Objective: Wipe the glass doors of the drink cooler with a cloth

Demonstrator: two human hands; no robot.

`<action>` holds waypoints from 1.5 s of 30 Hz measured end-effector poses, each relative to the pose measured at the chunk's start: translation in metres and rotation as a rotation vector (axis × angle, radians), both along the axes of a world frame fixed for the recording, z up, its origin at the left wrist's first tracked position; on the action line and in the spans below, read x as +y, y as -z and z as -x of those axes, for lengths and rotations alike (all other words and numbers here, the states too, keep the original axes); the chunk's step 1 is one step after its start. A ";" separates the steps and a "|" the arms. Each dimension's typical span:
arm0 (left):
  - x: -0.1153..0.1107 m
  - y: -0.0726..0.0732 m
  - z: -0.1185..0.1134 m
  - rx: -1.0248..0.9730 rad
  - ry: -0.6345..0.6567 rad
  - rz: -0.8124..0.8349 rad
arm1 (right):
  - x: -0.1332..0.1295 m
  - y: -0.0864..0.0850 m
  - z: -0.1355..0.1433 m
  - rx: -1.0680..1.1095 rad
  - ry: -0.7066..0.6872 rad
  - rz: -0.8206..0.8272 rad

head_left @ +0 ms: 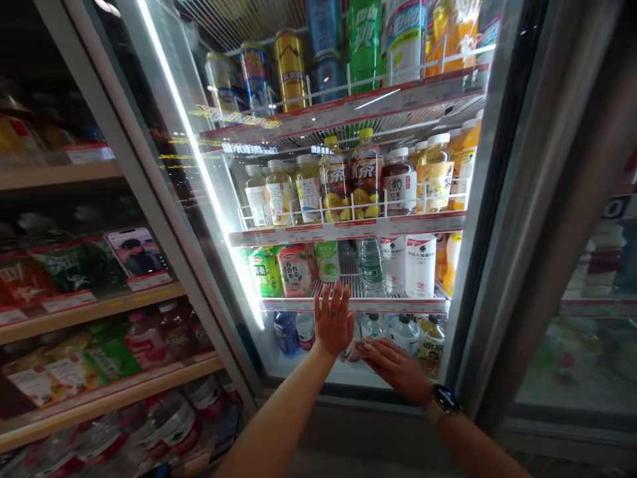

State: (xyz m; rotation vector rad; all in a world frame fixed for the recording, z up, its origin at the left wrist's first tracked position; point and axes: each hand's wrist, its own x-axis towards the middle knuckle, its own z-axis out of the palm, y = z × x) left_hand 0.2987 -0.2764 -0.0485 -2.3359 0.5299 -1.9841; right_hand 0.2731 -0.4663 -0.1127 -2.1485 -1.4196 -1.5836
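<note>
My left hand (333, 322) is raised with its fingers apart and its palm flat against the glass front of a lit drinks cooler; nothing is in it. Lower and to the right, my right hand (393, 364) presses a small white cloth (367, 345) against the glass, its fingers close together over it. A dark-faced watch (446, 399) is on the right wrist. Behind the hands stand bottles on the bottom shelf, partly hidden by them. Above them runs a shelf edge (298, 305) with a clear green-labelled bottle (371, 269) and white cartons (421, 265).
Yellow-capped tea bottles (365, 172) and cans (290, 70) fill the upper cooler shelves. A metal door frame (537, 219) borders the right side. Wooden shelves (99, 401) with packaged goods stand at the left, where a picture or screen of a person (137, 252) shows.
</note>
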 end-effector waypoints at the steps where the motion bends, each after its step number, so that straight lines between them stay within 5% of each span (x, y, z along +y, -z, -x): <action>1: 0.000 0.000 0.000 0.002 -0.001 0.001 | -0.006 -0.003 -0.001 0.004 0.011 0.022; 4: -0.001 0.000 -0.001 -0.014 0.019 0.011 | -0.027 -0.028 -0.007 -0.027 0.070 -0.081; 9: -0.003 -0.005 0.000 -0.031 0.059 0.023 | -0.054 -0.082 -0.022 -0.159 0.282 -0.679; 12: -0.003 -0.005 0.001 -0.031 0.047 0.018 | -0.049 -0.092 -0.027 -0.188 0.349 -0.886; 16: -0.002 -0.002 0.000 -0.009 0.026 0.018 | -0.022 -0.068 -0.024 -0.119 0.294 -0.756; 22: -0.001 -0.001 -0.002 -0.038 0.029 0.019 | 0.007 -0.009 -0.007 -0.010 0.106 -0.223; 26: -0.001 -0.003 -0.001 -0.020 0.038 0.011 | 0.001 0.001 -0.006 0.010 -0.020 -0.018; 30: -0.001 -0.002 0.000 -0.021 0.047 0.015 | -0.025 -0.030 -0.014 -0.046 0.061 -0.165; 34: -0.002 -0.002 0.000 -0.002 0.036 0.013 | -0.054 -0.074 -0.024 -0.143 0.293 -0.658; 37: -0.002 -0.003 0.001 -0.003 0.037 0.014 | -0.056 -0.089 -0.029 -0.160 0.369 -0.926; 41: -0.002 -0.003 0.001 -0.007 0.048 0.008 | -0.027 -0.074 -0.026 -0.123 0.302 -0.846; 45: -0.001 -0.002 -0.001 -0.009 0.035 0.014 | 0.006 -0.035 -0.015 -0.034 0.173 -0.507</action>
